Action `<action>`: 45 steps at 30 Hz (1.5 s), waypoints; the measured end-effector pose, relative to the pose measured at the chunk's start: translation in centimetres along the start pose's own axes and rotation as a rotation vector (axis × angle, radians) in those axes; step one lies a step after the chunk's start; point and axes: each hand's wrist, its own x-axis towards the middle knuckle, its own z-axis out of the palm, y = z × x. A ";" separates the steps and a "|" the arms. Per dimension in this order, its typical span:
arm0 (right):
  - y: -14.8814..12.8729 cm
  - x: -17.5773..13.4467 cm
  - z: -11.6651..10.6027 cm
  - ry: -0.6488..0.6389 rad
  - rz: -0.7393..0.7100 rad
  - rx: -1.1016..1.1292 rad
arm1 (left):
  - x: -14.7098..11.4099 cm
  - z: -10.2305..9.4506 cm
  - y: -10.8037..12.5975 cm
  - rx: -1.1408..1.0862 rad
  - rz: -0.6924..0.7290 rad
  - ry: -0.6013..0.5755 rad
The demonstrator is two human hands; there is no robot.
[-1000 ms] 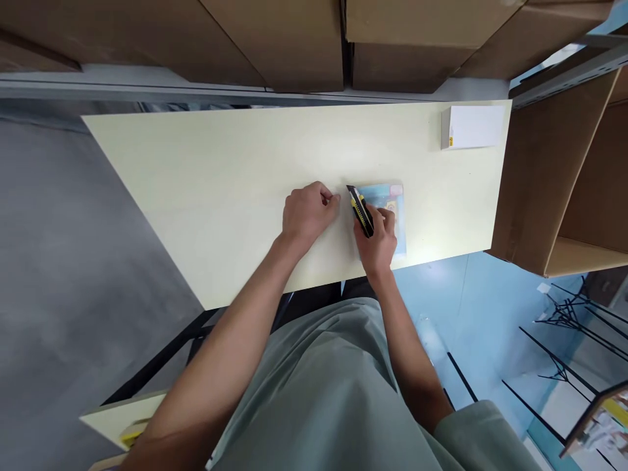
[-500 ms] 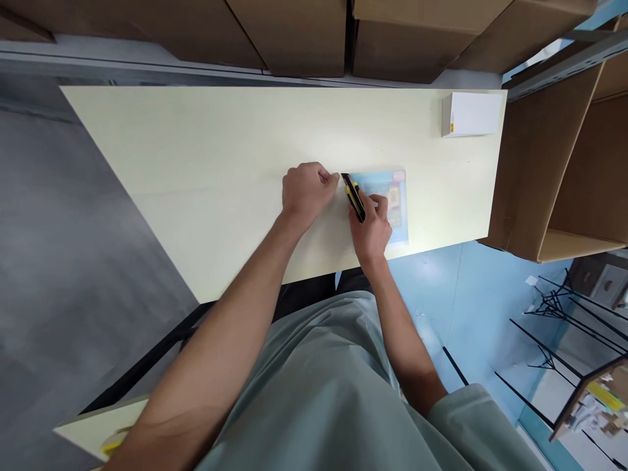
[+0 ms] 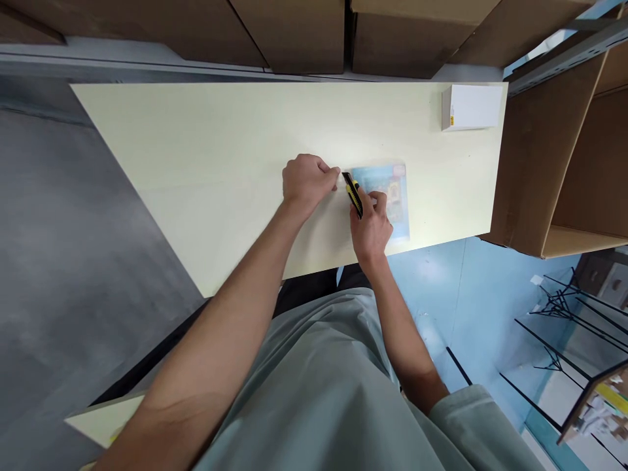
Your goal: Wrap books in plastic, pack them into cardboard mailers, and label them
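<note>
My right hand (image 3: pixel 371 226) is closed around a black and yellow utility knife (image 3: pixel 354 196), whose tip points up and left. Under that hand lies a flat, light-blue printed packet (image 3: pixel 398 209), partly covered by my fingers. Just left of the knife tip is my left hand (image 3: pixel 308 180), its thumb and fingers pinched together. Whatever sits in that pinch, if anything, is too small to make out. Both hands are over the pale tabletop (image 3: pixel 220 144).
A white box (image 3: pixel 473 106) stands at the table's far right corner. Cardboard boxes (image 3: pixel 304 39) line the shelf behind the table. An open carton (image 3: pixel 549 163) is past the right edge. Thin black metal legs (image 3: pixel 544 337) stand on the blue floor.
The camera view has shifted slightly. My left hand's fingers have turned a little beside the knife tip, while the right hand keeps its hold on the utility knife.
</note>
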 end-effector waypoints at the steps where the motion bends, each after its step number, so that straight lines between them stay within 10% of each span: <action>1: 0.0 -0.1 0.0 0.003 -0.002 0.004 | 0.0 0.1 -0.1 0.002 -0.004 0.008; 18: 1.2 -3.6 -0.5 -0.053 0.040 -0.100 | 1.7 1.2 -2.5 -0.057 0.058 0.018; 45: 4.4 -11.8 -0.4 -0.058 0.033 -0.135 | -0.2 0.5 0.0 -0.006 0.011 0.032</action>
